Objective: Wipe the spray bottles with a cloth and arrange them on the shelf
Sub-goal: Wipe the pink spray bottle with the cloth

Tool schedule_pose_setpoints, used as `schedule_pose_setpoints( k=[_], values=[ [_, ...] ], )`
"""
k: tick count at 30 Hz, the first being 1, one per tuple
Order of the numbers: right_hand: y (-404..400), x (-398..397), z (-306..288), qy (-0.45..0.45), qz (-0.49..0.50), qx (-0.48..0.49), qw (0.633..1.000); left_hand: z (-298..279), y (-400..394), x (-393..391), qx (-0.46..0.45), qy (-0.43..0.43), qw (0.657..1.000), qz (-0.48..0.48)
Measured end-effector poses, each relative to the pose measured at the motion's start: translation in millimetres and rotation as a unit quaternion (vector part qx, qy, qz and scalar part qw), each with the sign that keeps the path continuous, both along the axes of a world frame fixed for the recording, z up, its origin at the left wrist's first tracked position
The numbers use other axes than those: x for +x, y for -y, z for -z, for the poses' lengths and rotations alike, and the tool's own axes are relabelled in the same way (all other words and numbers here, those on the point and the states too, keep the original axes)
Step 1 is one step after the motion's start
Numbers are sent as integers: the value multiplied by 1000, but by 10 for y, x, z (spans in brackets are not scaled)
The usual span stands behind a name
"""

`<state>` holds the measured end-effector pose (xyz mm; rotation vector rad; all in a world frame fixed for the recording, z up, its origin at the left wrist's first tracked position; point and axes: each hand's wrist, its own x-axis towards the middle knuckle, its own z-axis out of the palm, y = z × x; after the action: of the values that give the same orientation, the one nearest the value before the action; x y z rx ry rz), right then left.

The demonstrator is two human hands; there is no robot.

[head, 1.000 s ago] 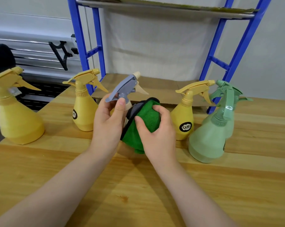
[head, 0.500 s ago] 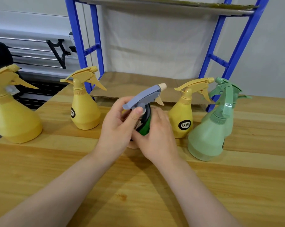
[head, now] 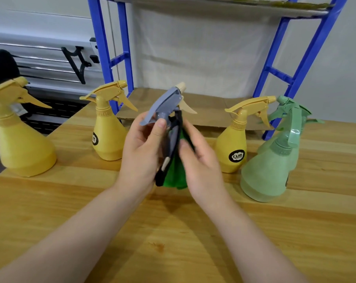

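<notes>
A spray bottle with a grey trigger head [head: 164, 107] and cream nozzle is held above the wooden table [head: 173, 242]. My left hand [head: 141, 152] grips it just below the head. My right hand [head: 199, 160] holds a green cloth with a black edge [head: 174, 170] against the bottle's body, which the cloth and hands hide. Three yellow bottles stand on the table: a large bottle [head: 19, 139] at far left, a second [head: 108, 129] left of my hands, a third [head: 234, 144] to their right. Two pale green bottles [head: 271, 166] stand at the right.
A blue metal shelf frame [head: 103, 58] stands behind the table, with a brown cardboard-lined lower shelf [head: 211, 111] at table height and another shelf [head: 213, 5] above. A white wall with metal rails and a black bracket [head: 77, 62] lies to the left.
The bottle has risen and its head has tilted up. The cloth, bunched over the bottle's body a second ago, now hangs lower between my hands, and my right hand has slid down along it.
</notes>
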<state>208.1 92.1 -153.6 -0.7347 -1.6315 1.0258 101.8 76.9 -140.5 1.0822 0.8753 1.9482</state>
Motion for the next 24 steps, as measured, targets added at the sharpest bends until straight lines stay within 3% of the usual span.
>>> schedule_pose_setpoints(
  k=[3, 7, 11, 24],
  values=[
    [-80, 69, 82, 173, 94, 173, 965, 3, 8, 39, -9, -7, 1000, -1],
    [-50, 57, 86, 267, 171, 203, 926, 6, 25, 64, -18, -1, 1000, 2],
    [-20, 7, 159, 287, 152, 177, 929, -16, 21, 34, -21, 13, 1000, -5],
    [-18, 33, 205, 267, 96, 166, 945, -45, -175, -392, -36, 209, 976, -45]
  ],
)
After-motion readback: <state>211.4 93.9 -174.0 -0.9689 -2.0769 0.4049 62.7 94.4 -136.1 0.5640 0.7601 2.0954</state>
